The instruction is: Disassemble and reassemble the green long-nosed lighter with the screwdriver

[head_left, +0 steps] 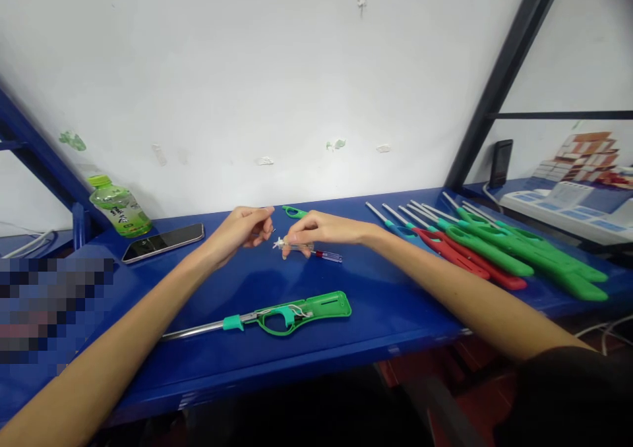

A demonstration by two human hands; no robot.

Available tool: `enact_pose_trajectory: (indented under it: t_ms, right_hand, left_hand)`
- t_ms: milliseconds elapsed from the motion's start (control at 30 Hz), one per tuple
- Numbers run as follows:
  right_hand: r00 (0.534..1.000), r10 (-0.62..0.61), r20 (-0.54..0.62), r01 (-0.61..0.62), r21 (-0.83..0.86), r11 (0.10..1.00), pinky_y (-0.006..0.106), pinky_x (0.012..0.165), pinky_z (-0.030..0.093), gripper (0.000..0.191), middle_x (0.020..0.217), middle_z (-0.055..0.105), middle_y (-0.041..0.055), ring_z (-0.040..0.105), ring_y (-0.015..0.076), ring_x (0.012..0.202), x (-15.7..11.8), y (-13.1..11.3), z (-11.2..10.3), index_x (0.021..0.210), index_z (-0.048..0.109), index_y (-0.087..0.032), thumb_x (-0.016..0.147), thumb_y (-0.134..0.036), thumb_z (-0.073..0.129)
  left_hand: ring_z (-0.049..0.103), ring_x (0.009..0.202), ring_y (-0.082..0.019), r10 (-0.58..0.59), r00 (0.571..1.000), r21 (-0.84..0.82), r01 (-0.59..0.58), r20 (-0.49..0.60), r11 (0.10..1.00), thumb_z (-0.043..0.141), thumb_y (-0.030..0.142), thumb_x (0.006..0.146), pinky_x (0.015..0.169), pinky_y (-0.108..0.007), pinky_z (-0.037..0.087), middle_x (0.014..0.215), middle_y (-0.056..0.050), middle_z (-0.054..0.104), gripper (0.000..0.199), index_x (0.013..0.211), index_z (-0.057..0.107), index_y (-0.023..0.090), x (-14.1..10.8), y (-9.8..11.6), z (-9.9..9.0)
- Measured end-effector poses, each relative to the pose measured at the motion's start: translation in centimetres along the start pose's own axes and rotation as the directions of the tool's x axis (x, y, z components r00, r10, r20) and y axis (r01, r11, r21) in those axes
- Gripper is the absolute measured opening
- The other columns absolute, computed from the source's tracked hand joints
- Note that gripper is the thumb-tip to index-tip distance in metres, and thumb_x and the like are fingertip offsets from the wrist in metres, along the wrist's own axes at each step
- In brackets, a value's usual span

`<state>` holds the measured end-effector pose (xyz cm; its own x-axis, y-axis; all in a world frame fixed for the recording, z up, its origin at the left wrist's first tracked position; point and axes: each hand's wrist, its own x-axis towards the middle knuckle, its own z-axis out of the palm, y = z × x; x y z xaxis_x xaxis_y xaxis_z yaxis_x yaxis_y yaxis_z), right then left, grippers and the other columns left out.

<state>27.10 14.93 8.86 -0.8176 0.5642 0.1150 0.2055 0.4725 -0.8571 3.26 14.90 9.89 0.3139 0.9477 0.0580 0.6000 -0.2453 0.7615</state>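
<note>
My left hand (pixel 247 228) is raised over the blue table with thumb and fingertips pinched, a tiny dark item at its fingertips too small to name. My right hand (pixel 316 228) grips a small clear part with a white end (pixel 279 242), which points toward my left hand; the hands are apart. Just beyond the right fingers lies a screwdriver (pixel 328 256) with a clear handle and some red on it. Nearer the front edge lies an opened green lighter (pixel 329 306), its metal tube pointing left and thin white wires showing inside. A green shell piece (pixel 295 212) lies behind my hands.
On the left of the blue table (pixel 366 328) are a phone (pixel 163 243) and a green-capped bottle (pixel 120 208). Several green and red long lighters (pixel 489 246) lie at the right. A white wall stands behind, with a dark metal post (pixel 494 78) at the right.
</note>
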Motion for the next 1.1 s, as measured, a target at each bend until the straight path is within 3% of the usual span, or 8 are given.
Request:
enact_pose_trajectory:
  t_ms: [100, 200, 233, 367, 533, 733, 967, 1100]
  right_hand:
    - [0.995, 0.008, -0.095, -0.012, -0.043, 0.999, 0.033, 0.078, 0.048, 0.044, 0.078, 0.067, 0.0007, 0.063, 0.0162, 0.076, -1.4, -2.4, 0.1, 0.104, 0.076, -0.017, 0.108, -0.058, 0.058]
    - [0.962, 0.057, -0.265, -0.094, -0.13, 0.987, 0.033, 0.077, 0.05, 0.035, 0.082, 0.069, 0.0011, 0.066, 0.0169, 0.077, -3.9, -5.2, 2.6, 0.108, 0.061, -0.02, 0.115, -0.049, 0.043]
    - [0.953, 0.056, -0.298, -0.115, -0.184, 0.976, 0.033, 0.077, 0.049, 0.031, 0.081, 0.068, -0.0002, 0.066, 0.0168, 0.078, -4.8, -5.9, 3.9, 0.109, 0.058, -0.021, 0.116, -0.047, 0.041]
    - [0.935, 0.116, -0.335, -0.24, -0.356, 0.903, 0.033, 0.068, 0.042, 0.023, 0.082, 0.062, -0.003, 0.058, 0.0174, 0.07, -7.4, -6.2, 9.3, 0.102, 0.044, -0.027, 0.117, -0.042, 0.037]
    - [0.903, 0.067, -0.425, -0.286, -0.476, 0.831, 0.034, 0.069, 0.042, 0.011, 0.095, 0.064, 0.0015, 0.059, 0.02, 0.078, -7.5, -5.0, 11.3, 0.102, 0.04, -0.027, 0.112, -0.027, 0.044]
    - [0.922, 0.122, -0.369, -0.302, -0.482, 0.823, 0.035, 0.079, 0.046, 0.017, 0.105, 0.065, 0.0021, 0.061, 0.0215, 0.092, -7.3, -4.1, 10.1, 0.102, 0.046, -0.026, 0.106, -0.022, 0.062]
    - [0.94, 0.158, -0.303, -0.275, -0.398, 0.875, 0.038, 0.092, 0.049, 0.011, 0.112, 0.07, 0.001, 0.064, 0.0223, 0.107, -7.2, -3.0, 10.0, 0.104, 0.058, -0.027, 0.107, -0.023, 0.067]
    - [0.955, 0.075, -0.288, -0.202, -0.444, 0.873, 0.039, 0.095, 0.05, 0.017, 0.109, 0.073, 0.0015, 0.065, 0.0225, 0.106, -6.9, -2.7, 10.1, 0.096, 0.058, -0.026, 0.105, -0.014, 0.066]
  left_hand:
    - [0.047, 0.051, -0.011, 0.123, 0.988, 0.117, -0.111, -0.095, 0.987, 0.06, 0.044, 0.108, 0.053, -0.026, 0.037, 0.057, 0.003, 0.057, 0.05, 0.066, 0.066, 0.018, -2.6, 1.7, -1.5]
    - [0.046, 0.052, -0.014, 0.246, 0.956, 0.201, -0.212, -0.162, 0.956, 0.063, 0.043, 0.102, 0.052, -0.029, 0.03, 0.055, 0.004, 0.056, 0.042, 0.066, 0.068, 0.022, -6.9, 2.4, -1.0]
    - [0.048, 0.053, -0.015, 0.299, 0.938, 0.231, -0.256, -0.176, 0.939, 0.061, 0.044, 0.103, 0.053, -0.03, 0.031, 0.056, 0.004, 0.058, 0.042, 0.067, 0.068, 0.023, -8.5, 2.4, -0.3]
    - [0.063, 0.066, -0.019, 0.623, 0.761, 0.401, -0.522, -0.18, 0.753, 0.052, 0.035, 0.11, 0.058, -0.031, 0.047, 0.072, 0.001, 0.069, 0.038, 0.077, 0.067, 0.026, -13.1, 1.0, 3.4]
    - [0.071, 0.09, -0.022, 0.679, 0.698, 0.502, -0.513, -0.228, 0.696, 0.051, 0.022, 0.111, 0.08, -0.036, 0.062, 0.099, -0.002, 0.077, 0.023, 0.107, 0.073, 0.029, -15.4, -1.9, 5.8]
    - [0.067, 0.117, -0.025, 0.667, 0.71, 0.55, -0.471, -0.228, 0.69, 0.052, 0.016, 0.111, 0.095, -0.04, 0.063, 0.121, -0.005, 0.076, 0.034, 0.137, 0.068, 0.029, -16.7, -4.0, 6.6]
    - [0.072, 0.11, -0.025, 0.699, 0.693, 0.596, -0.488, -0.179, 0.637, 0.047, 0.008, 0.108, 0.092, -0.042, 0.063, 0.12, -0.007, 0.077, 0.039, 0.138, 0.069, 0.023, -15.4, -4.6, 7.8]
    - [0.075, 0.104, -0.024, 0.696, 0.699, 0.6, -0.49, -0.164, 0.633, 0.046, 0.007, 0.107, 0.091, -0.041, 0.063, 0.117, -0.008, 0.078, 0.038, 0.132, 0.07, 0.021, -15.7, -4.3, 7.9]
